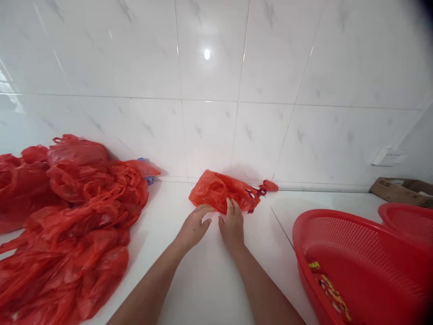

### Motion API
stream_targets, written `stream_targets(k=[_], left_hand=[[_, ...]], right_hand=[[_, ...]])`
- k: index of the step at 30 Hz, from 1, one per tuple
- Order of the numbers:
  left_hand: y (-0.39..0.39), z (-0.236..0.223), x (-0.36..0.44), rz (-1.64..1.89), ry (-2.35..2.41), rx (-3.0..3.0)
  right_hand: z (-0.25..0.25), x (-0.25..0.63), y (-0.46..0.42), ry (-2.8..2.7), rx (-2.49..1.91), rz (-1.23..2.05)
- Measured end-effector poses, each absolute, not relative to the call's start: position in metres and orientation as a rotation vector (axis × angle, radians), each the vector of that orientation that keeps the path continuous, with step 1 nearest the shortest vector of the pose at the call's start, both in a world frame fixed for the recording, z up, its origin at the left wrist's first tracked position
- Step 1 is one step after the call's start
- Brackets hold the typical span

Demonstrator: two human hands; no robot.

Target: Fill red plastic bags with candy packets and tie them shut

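A crumpled red plastic bag [211,187] lies on the white tabletop against the tiled wall. Both of my hands reach to its near edge. My left hand [194,227] has its fingers stretched toward the bag's lower left side, the thumb held apart. With fingers extended, my right hand [232,225] rests its fingertips on the front of the bag. Neither hand grips anything that I can see. Dark red strips [261,192] stick out at the bag's right end, beside a small red bundle [269,185].
A large heap of red plastic bags [91,221] covers the left side, with a blue item [149,179] partly hidden behind it. At right stand a red perforated basket [341,221] and a second red basket [406,212]. A cardboard box [394,192] sits behind them, below a wall socket [389,157].
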State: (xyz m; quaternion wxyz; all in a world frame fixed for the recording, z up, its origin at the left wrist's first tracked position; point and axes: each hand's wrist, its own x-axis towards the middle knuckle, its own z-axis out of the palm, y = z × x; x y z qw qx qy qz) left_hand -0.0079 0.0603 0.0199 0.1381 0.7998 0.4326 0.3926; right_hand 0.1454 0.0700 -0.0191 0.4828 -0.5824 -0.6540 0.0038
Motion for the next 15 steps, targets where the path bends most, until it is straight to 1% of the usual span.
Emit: stream_targets(k=[5,9,12,15], left_hand=[[0.088,-0.006,0.025,1.233,1.373,2.329],[0.109,-0.024,0.035,1.075,1.542,2.385],[0.123,-0.029,0.038,0.943,1.754,2.355],[0.132,-0.029,0.038,0.924,1.864,2.325]], right_hand=[[-0.018,0.155,0.086,-1.432,-1.335,0.305],[-0.020,0.165,0.095,-1.165,-1.235,0.579],[-0.022,0.176,0.102,-0.982,-1.193,0.700],[-0.022,0.192,0.108,-0.773,-1.088,0.833]])
